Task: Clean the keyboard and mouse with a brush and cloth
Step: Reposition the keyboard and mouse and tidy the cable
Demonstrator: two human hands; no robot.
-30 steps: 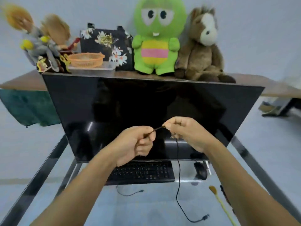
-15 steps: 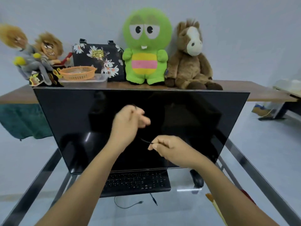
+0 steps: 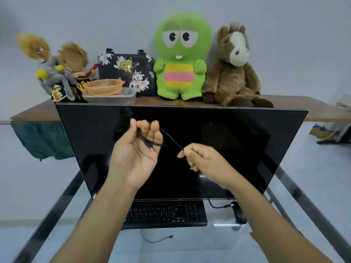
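Both of my hands are raised in front of the dark monitor [image 3: 237, 149]. My left hand [image 3: 138, 154] is palm-up and holds loops of a thin black mouse cable [image 3: 171, 138] wound around its fingers. My right hand [image 3: 201, 158] pinches the same cable a little lower and to the right. The cable runs down behind my right arm to the black mouse [image 3: 239, 215], partly hidden at the monitor's lower right. A black keyboard [image 3: 165, 213] lies flat on the glass table under the monitor, its own cable [image 3: 155, 239] trailing in front.
The glass table has metal side rails [image 3: 57, 209]. A yellow-orange brush tip [image 3: 253, 236] peeks out beside my right forearm. Behind the monitor a wooden shelf [image 3: 322, 109] carries plush toys, a floral bag [image 3: 127, 71] and an orange basket [image 3: 103, 86]. A green cloth [image 3: 39, 141] hangs at left.
My left hand has turned palm-up with more cable looped on its fingers. My right hand stays low and right, pinching the cable. The camera view has tilted up slightly.
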